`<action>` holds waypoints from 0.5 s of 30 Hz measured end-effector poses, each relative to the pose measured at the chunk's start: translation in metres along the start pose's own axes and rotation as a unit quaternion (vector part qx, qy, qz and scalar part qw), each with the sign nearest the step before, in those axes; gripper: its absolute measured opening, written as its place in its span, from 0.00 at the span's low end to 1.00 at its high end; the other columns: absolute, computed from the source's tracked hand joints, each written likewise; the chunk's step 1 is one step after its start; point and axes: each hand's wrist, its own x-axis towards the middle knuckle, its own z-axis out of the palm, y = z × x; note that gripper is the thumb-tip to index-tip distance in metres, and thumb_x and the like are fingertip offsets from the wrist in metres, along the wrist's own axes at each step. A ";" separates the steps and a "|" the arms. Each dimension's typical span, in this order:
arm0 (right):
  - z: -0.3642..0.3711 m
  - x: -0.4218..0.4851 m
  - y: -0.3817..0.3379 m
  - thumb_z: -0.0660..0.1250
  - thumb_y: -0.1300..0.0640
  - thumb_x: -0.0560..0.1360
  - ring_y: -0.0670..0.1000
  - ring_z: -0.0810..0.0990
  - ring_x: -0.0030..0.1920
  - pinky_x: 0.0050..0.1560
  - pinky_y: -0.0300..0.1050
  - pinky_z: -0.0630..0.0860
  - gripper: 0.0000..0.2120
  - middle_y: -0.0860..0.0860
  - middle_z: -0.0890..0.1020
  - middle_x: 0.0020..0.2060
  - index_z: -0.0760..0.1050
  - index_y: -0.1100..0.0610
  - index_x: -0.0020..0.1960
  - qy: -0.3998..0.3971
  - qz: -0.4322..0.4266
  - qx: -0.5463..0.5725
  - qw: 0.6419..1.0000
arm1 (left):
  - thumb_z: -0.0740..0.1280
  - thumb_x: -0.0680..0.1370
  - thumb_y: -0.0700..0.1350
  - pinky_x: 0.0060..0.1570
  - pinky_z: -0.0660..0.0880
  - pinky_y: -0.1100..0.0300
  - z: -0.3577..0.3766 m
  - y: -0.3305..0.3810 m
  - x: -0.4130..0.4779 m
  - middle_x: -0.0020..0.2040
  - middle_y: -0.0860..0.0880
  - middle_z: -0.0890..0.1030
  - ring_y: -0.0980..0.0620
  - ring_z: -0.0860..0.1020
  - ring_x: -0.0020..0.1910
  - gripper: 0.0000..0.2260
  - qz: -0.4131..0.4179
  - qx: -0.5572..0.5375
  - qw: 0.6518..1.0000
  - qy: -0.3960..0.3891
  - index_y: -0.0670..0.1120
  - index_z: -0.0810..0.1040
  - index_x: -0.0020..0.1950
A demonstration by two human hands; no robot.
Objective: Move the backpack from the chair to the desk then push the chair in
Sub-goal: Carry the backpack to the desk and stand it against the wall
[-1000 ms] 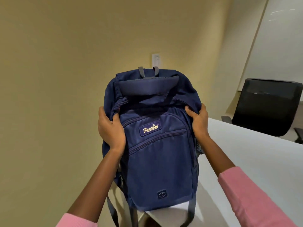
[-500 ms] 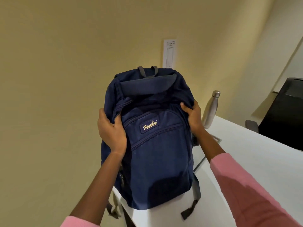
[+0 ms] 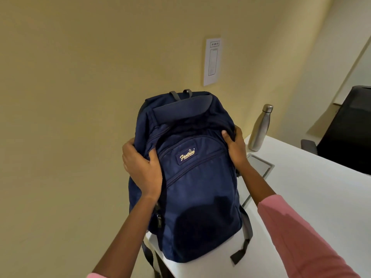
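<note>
A navy blue backpack [image 3: 192,187] with a yellow logo patch stands upright on the near left corner of the white desk [image 3: 301,197], its bottom resting on the desktop. My left hand [image 3: 141,167] grips its left upper side. My right hand [image 3: 234,148] grips its right upper side. A grey strap hangs over the desk's front edge and another lies on the desktop at the right. A black chair [image 3: 349,129] is partly visible behind the desk at the right edge.
A steel bottle [image 3: 260,127] stands on the desk near the wall, just right of the backpack. A grey cable hatch [image 3: 259,167] is set into the desktop behind my right forearm. A beige wall with a white paper sheet [image 3: 213,61] lies behind.
The backpack has come down onto the desk corner and moved slightly right, with both hands still holding it. The view has shifted left, bringing the bottle and hatch into sight.
</note>
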 end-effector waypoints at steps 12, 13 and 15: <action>0.011 -0.152 0.109 0.56 0.56 0.79 0.59 0.71 0.65 0.62 0.47 0.68 0.19 0.60 0.73 0.65 0.64 0.61 0.68 0.158 0.125 -0.079 0.976 | 0.67 0.70 0.53 0.67 0.65 0.43 0.016 -0.070 -0.119 0.67 0.41 0.73 0.43 0.72 0.66 0.28 0.340 0.332 0.808 -0.349 0.41 0.71 0.66; 0.013 -0.159 0.116 0.56 0.54 0.79 0.60 0.70 0.67 0.64 0.50 0.69 0.21 0.61 0.71 0.66 0.62 0.61 0.69 0.161 0.152 -0.081 0.972 | 0.70 0.69 0.55 0.71 0.60 0.45 0.015 -0.078 -0.124 0.67 0.41 0.74 0.43 0.73 0.66 0.30 0.339 0.339 0.797 -0.367 0.41 0.71 0.66; 0.015 -0.167 0.129 0.55 0.49 0.78 0.62 0.63 0.71 0.69 0.58 0.65 0.26 0.62 0.64 0.71 0.56 0.60 0.72 0.162 0.231 -0.088 0.955 | 0.72 0.66 0.56 0.72 0.50 0.49 0.013 -0.091 -0.127 0.66 0.41 0.75 0.42 0.73 0.65 0.33 0.346 0.346 0.784 -0.382 0.41 0.71 0.66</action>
